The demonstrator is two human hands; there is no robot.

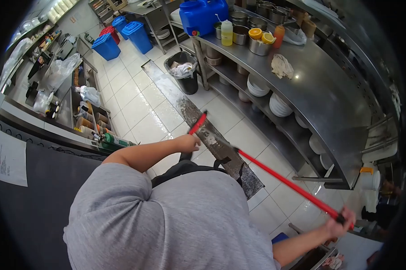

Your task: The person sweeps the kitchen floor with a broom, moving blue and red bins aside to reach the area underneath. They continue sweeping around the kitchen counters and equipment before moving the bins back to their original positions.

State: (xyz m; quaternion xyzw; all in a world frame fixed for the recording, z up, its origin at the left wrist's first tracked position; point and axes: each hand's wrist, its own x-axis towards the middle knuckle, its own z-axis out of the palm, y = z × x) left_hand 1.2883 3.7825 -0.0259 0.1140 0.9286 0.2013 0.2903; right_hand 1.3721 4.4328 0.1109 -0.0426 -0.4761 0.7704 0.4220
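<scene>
My right hand (340,223) is wrapped round the end of a long red pole, at the lower right. The pole belongs to what looks like a floor squeegee (284,175), slanting up to the left across my body. Its red and black head is raised beside my left hand (188,144), whose fingers are curled closed against it. The hand hides the middle of the head. Beneath the squeegee runs a long, wet, grimy metal floor channel (167,90), with pale residue along it.
A steel counter (329,99) on the right carries pots, bottles, a cloth (281,66) and a blue jug (203,18); bowls sit on its shelves. A lined black bin (185,74) stands beside the channel. Blue bins (138,37) are farther back. The tiles (153,119) look wet.
</scene>
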